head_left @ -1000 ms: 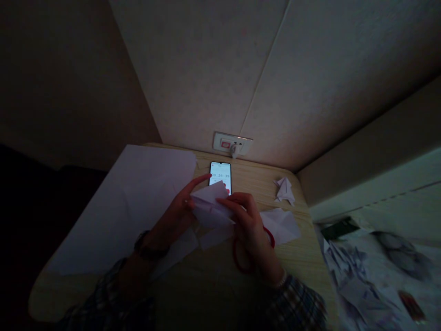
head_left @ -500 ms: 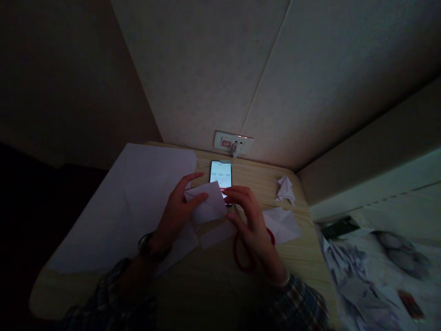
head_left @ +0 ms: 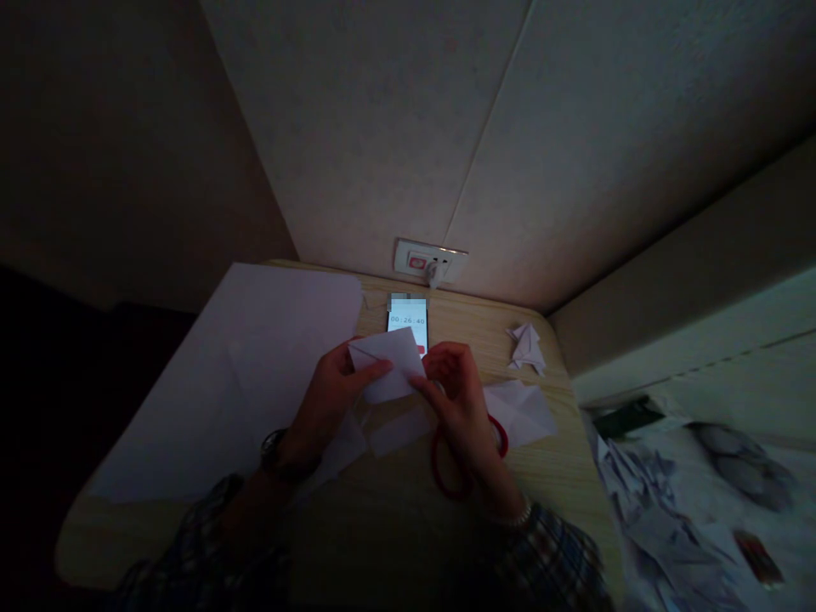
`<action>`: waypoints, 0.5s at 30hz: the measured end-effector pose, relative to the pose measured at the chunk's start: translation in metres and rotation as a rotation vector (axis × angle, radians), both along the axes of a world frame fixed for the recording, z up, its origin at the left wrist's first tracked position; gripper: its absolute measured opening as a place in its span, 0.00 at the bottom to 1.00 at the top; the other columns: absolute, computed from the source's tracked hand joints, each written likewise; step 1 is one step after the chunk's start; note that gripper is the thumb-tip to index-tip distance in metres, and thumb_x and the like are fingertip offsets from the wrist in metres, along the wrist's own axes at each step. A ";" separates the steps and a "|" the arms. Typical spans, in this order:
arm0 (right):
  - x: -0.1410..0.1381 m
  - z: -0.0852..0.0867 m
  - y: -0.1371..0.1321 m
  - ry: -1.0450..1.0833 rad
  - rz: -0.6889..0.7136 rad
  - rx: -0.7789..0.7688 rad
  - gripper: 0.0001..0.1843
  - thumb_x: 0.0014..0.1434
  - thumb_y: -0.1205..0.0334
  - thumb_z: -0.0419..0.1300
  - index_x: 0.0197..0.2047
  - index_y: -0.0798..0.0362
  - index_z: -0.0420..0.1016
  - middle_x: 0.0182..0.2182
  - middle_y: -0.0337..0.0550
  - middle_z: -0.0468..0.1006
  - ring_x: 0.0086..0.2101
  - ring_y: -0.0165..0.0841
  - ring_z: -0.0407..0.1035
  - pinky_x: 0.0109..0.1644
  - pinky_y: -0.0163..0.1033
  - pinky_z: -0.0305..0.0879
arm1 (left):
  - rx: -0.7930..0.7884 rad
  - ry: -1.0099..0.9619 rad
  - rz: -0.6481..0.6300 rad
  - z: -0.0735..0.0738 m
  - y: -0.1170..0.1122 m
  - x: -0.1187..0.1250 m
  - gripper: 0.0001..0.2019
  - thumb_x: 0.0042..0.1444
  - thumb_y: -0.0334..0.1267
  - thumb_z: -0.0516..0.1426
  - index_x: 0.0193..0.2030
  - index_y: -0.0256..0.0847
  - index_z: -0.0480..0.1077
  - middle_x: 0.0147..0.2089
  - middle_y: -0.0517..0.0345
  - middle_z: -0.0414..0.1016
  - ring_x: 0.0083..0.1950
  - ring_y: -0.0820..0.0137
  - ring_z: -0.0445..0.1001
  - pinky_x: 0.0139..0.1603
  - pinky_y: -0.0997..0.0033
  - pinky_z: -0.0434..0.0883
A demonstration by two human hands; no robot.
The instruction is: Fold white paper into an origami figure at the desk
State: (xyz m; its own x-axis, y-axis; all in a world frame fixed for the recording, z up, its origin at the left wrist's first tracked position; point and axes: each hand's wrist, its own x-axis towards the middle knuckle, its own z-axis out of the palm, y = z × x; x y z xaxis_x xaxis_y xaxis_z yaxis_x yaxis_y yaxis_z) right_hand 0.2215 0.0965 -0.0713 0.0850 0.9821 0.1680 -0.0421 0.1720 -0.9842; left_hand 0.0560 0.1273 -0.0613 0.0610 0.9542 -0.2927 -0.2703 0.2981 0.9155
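A small folded piece of white paper (head_left: 392,361) is held up over the middle of the wooden table, with a crease showing near its upper left corner. My left hand (head_left: 328,391) grips its left side, thumb on top and fingers behind. At the right edge, my right hand (head_left: 459,395) pinches the paper's lower right corner between thumb and curled fingers. Beneath my right hand lie red-handled scissors (head_left: 443,476), partly hidden by the wrist. Behind the paper a lit phone (head_left: 408,321) shows a running timer, its lower part covered.
Large white sheets (head_left: 210,382) cover the table's left side. A folded paper frog (head_left: 527,347) sits at the back right, near a creased paper piece (head_left: 523,412). Paper strips (head_left: 401,432) lie below my hands. A wall socket (head_left: 430,261) holds a plug. Many folded papers (head_left: 643,484) lie to the right.
The folded paper has risen slightly and turned a little, covering more of the phone. My right hand's fingers have curled in at its right edge. The timer moved on by one second.
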 end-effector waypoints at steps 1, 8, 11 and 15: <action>0.001 0.001 0.000 -0.015 0.011 0.010 0.17 0.54 0.66 0.68 0.43 0.45 0.68 0.35 0.35 0.75 0.36 0.30 0.72 0.42 0.35 0.71 | -0.020 -0.007 -0.004 0.000 0.000 0.000 0.19 0.35 0.41 0.73 0.33 0.37 0.76 0.31 0.57 0.82 0.30 0.67 0.78 0.33 0.71 0.74; 0.011 0.012 -0.001 -0.208 0.089 0.108 0.07 0.61 0.65 0.62 0.43 0.46 0.72 0.37 0.38 0.79 0.38 0.32 0.75 0.44 0.38 0.71 | -0.040 -0.058 0.005 0.006 0.000 -0.002 0.18 0.35 0.43 0.74 0.33 0.36 0.78 0.29 0.56 0.83 0.32 0.63 0.80 0.36 0.68 0.75; 0.013 0.012 0.000 -0.296 0.112 0.150 0.08 0.62 0.67 0.61 0.44 0.47 0.74 0.38 0.39 0.79 0.38 0.32 0.74 0.44 0.38 0.71 | -0.044 -0.051 -0.007 0.006 0.000 -0.002 0.20 0.37 0.44 0.73 0.35 0.36 0.79 0.31 0.54 0.84 0.34 0.61 0.81 0.40 0.64 0.77; 0.014 0.010 0.001 -0.365 0.127 0.193 0.09 0.62 0.69 0.60 0.45 0.47 0.74 0.40 0.40 0.79 0.39 0.33 0.74 0.45 0.39 0.71 | -0.049 -0.084 -0.021 0.005 0.000 -0.002 0.17 0.39 0.41 0.73 0.35 0.36 0.79 0.32 0.55 0.85 0.33 0.63 0.81 0.39 0.67 0.76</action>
State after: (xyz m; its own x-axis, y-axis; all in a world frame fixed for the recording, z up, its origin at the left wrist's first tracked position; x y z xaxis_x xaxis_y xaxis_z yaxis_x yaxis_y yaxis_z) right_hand 0.2353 0.0980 -0.0617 -0.1336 0.9285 0.3463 0.2704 0.3704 -0.8887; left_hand 0.0539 0.1274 -0.0564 0.1070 0.9371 -0.3322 -0.3384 0.3485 0.8741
